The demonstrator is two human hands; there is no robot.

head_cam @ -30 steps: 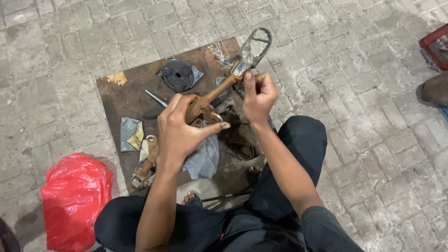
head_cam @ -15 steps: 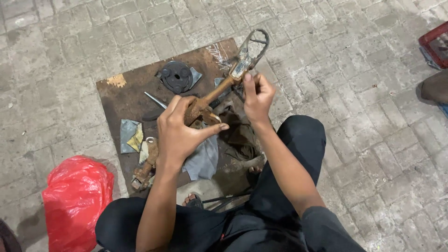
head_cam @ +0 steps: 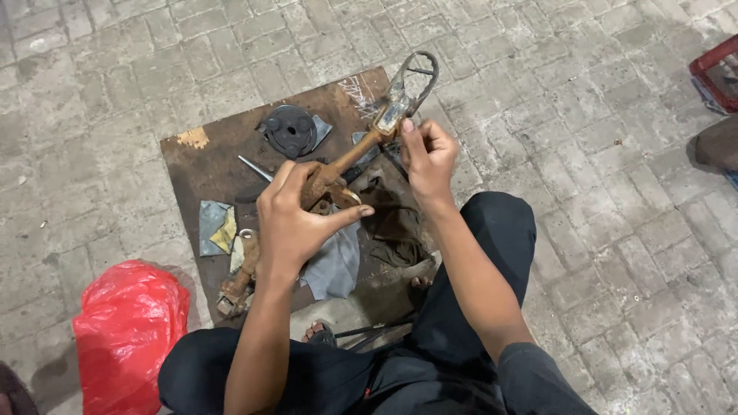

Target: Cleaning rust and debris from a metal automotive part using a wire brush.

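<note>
Midway, above a brown board (head_cam: 207,165), the left hand (head_cam: 296,219) clasps a rusty metal rod (head_cam: 346,157) while the right hand (head_cam: 428,157) pinches its looped end; loose parts lie unfitted on the board.

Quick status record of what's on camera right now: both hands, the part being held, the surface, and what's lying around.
left hand: wrapped around the middle of the rusty metal part
right hand: fingertips pinching the part near its looped end
part pose: lifted above the board, tilted, loop end farthest from the person
surface: brown board on grey paving bricks
on board: dark round metal disc, thin metal rod, grey cloth
off board: red plastic bag at the person's left; red crate at the frame's right edge
</note>
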